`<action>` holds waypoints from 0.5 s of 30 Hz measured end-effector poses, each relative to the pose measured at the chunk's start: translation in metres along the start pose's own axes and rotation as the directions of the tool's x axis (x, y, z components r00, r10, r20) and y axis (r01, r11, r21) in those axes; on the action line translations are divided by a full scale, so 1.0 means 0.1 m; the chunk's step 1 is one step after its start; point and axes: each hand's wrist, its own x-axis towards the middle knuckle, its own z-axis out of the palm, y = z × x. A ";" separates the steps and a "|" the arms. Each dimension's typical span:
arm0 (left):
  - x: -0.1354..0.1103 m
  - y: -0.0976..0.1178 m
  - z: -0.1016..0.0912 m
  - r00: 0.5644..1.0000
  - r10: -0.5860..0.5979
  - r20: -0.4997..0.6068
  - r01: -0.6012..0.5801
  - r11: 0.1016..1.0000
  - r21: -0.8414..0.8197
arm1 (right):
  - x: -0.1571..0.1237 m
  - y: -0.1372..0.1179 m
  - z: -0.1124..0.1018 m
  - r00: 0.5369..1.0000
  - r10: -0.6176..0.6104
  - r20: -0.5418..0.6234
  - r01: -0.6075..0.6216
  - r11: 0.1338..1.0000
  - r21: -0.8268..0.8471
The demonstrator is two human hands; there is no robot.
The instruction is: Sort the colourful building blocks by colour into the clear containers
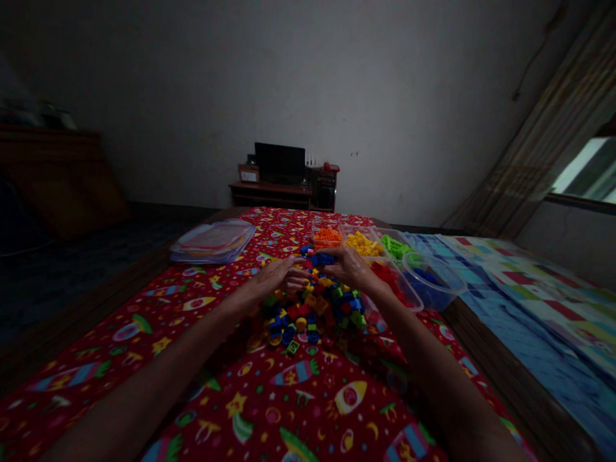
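Stack of clear lids [212, 240] lay at far left on the red patterned cloth [269, 410], well apart from both hands.

Left hand [276, 277] rested palm down at the left edge of the pile of bricks [310, 314]. Its fingers were drawn together and curled toward the middle. Whether anything sat under them could not be told.

The pile, in mixed colours, lay mid-cloth between the two forearms. The heap as a whole had no clear direction.

At its far edge sat a short blue row [317, 259] of bricks. Its long axis ran left to right across the view, one end pointing at the left hand and the other at the right hand [353, 269].

Right hand's fingertips [335, 254] touched the right end of the row. The fingers were close together, but the light was too dim to tell whether they gripped it.

Just right of that hand were a red tub [392, 277] and a round blue tub [433, 282]. Behind them stood three more tubs in a line — orange tub [327, 236], yellow tub [362, 244], green tub [395, 246].
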 end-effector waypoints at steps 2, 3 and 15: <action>0.00 0.01 -0.02 1.000 0.021 -0.006 -0.021 0.999 0.045 | 0.00 0.06 -0.14 0.998 0.007 -0.060 -0.010 0.999 -0.054; 0.00 0.01 -0.03 0.999 0.032 -0.005 -0.031 0.997 0.074 | -0.01 0.09 -0.23 0.995 0.007 -0.099 -0.017 0.995 -0.099; -0.16 -0.07 0.36 0.764 0.553 0.334 -0.595 0.401 0.697 | -0.57 0.76 -1.37 0.756 0.380 -0.533 -0.631 0.637 -0.442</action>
